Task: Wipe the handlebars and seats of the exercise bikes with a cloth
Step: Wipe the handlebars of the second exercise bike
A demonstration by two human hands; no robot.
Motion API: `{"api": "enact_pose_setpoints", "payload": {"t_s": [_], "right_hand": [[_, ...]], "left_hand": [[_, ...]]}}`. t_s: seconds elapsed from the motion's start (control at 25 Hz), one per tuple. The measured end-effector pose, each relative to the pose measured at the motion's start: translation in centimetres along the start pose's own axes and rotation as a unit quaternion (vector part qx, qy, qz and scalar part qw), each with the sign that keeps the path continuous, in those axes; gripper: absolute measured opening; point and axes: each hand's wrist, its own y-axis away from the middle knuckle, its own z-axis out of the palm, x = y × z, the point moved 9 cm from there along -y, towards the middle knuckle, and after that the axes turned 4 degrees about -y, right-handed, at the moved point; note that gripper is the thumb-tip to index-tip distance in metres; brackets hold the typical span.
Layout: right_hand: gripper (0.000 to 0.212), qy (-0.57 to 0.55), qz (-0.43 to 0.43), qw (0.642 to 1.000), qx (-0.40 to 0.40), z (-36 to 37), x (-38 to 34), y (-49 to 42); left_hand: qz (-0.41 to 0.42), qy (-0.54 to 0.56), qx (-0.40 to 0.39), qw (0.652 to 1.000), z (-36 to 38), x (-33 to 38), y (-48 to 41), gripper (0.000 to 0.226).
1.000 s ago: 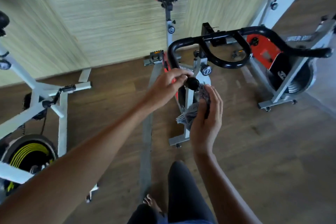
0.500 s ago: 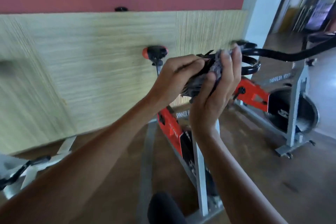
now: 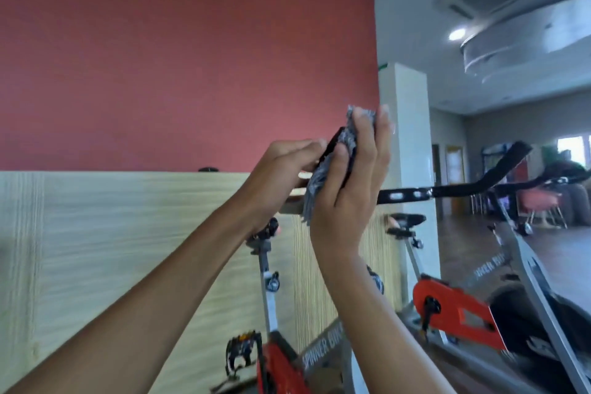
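My hands are raised in front of the red wall. My right hand (image 3: 351, 182) presses a grey fringed cloth (image 3: 319, 176) against the near end of a black handlebar (image 3: 334, 142), fingers stretched up and thumb over the cloth. On the other side, my left hand (image 3: 281, 176) curls around the same end. The handlebar's far part (image 3: 447, 190) runs off to the right. Below my arms stands the red and grey spinner bike (image 3: 323, 352). Its seat (image 3: 270, 230) is mostly hidden behind my left wrist.
A second red and grey bike (image 3: 457, 307) stands to the right, its black seat (image 3: 406, 219) near a white pillar (image 3: 412, 137). A pale wood panel (image 3: 96, 249) lines the wall behind. Wooden floor stretches back at right toward chairs (image 3: 540, 201).
The view has tilted up from the floor to the wall. Both hands rose with the cloth along the handlebar end, and my right hand's fingers now stretch upward over the cloth.
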Motion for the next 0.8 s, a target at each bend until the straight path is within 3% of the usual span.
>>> {"api": "enact_pose_setpoints", "payload": {"t_s": [0.32,0.48,0.64,0.8], "right_hand": [[0.036,0.019,-0.082,0.996,0.026,1.3,1.0,5.2],[0.037,-0.005,-0.077,0.994,0.081,1.7,2.6,6.1],[0.050,0.050,-0.139,0.985,0.092,3.5,3.3,9.4],[0.055,0.072,-0.171,0.977,0.102,4.8,4.7,10.9]], "left_hand": [[0.061,0.007,-0.048,0.997,0.4,0.0,-0.4,0.042],[0.085,0.000,-0.024,0.996,-0.9,-2.8,-0.7,0.037],[0.047,-0.059,0.042,0.996,-3.6,-9.6,-0.6,0.036],[0.028,-0.028,0.030,0.999,-4.0,-12.9,-1.1,0.049]]}}
